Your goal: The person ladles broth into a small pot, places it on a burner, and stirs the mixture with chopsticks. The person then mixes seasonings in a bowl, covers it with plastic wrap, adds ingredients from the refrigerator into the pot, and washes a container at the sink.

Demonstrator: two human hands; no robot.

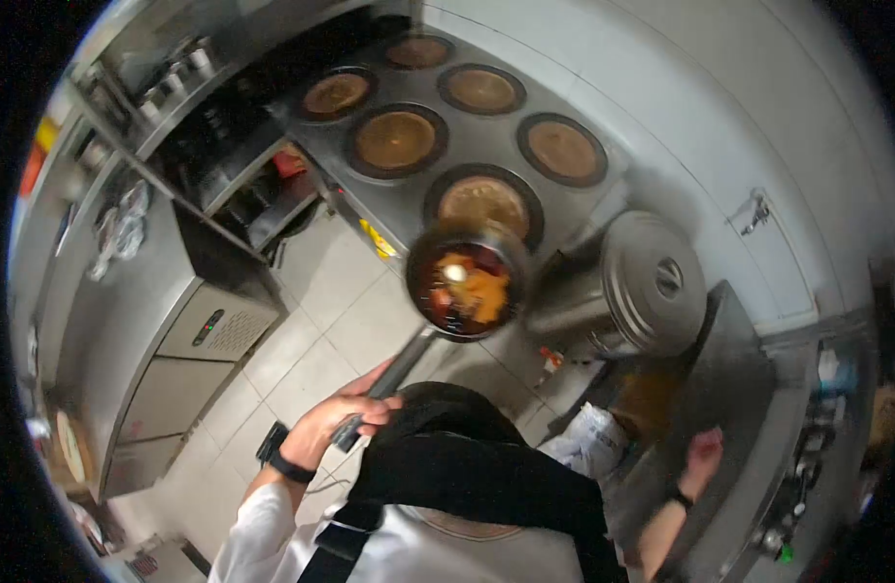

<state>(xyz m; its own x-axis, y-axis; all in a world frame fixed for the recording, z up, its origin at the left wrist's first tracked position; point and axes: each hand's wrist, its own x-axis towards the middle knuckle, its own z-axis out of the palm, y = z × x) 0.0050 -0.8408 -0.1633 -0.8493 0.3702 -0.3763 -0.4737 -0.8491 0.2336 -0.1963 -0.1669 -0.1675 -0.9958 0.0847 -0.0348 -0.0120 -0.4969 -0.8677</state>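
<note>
My left hand [355,408] is wrapped round the dark handle of a pan [415,301], held out in front of my body. In the pan lie dark red-brown liquid, orange-yellow food [484,291] and a small white piece. The pan's far rim overlaps the nearest round plate [483,199] of the cooktop in view; whether they touch I cannot tell. Low on the right, apart from the pan, is my right hand [703,452], beside a dark metal surface. Motion smears its fingers, and nothing can be made out in them.
Several round hot plates sit in the steel cooktop [457,126]. Right of it stands a large lidded metal pot [632,282]. A steel counter [141,301] runs along the left, with shelves behind. Light tiles [321,364] cover the floor; a white plastic bag [588,437] lies near my right side.
</note>
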